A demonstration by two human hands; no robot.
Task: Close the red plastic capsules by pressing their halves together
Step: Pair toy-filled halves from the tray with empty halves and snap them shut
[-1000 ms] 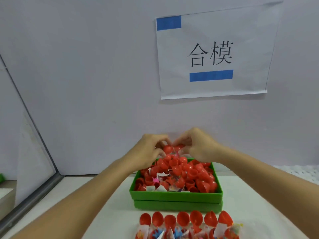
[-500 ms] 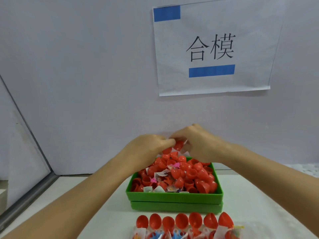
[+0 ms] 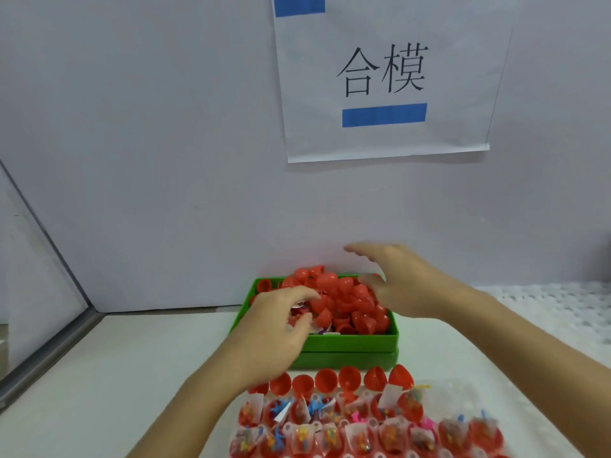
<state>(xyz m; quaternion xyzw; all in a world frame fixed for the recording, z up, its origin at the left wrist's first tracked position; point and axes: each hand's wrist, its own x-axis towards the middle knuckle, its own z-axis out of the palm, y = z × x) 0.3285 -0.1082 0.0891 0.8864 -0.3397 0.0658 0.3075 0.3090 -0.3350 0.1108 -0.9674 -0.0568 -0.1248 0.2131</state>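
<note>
A green box [image 3: 350, 343] at the back of the table is heaped with red capsule halves [image 3: 347, 302] and small toy packets. My left hand [image 3: 277, 325] reaches into the front left of the heap, its index finger and thumb apart and touching the pieces. Its blur hides whether anything sits between them. My right hand [image 3: 400, 282] hovers over the right rear of the heap with fingers spread, holding nothing. In front of the box stand rows of open capsules [image 3: 334, 381], their lower halves [image 3: 357, 434] filled with bagged toys.
A white wall rises right behind the box, with a paper sign [image 3: 383, 81] taped on it. A slanted metal frame edge [image 3: 49, 345] borders the table on the left. White textured matting [image 3: 555, 305] lies to the right.
My hands were together above the heap, pinching a capsule. They have parted: the left dropped to the front left of the heap, the right opened and drifted right. The view tilted down.
</note>
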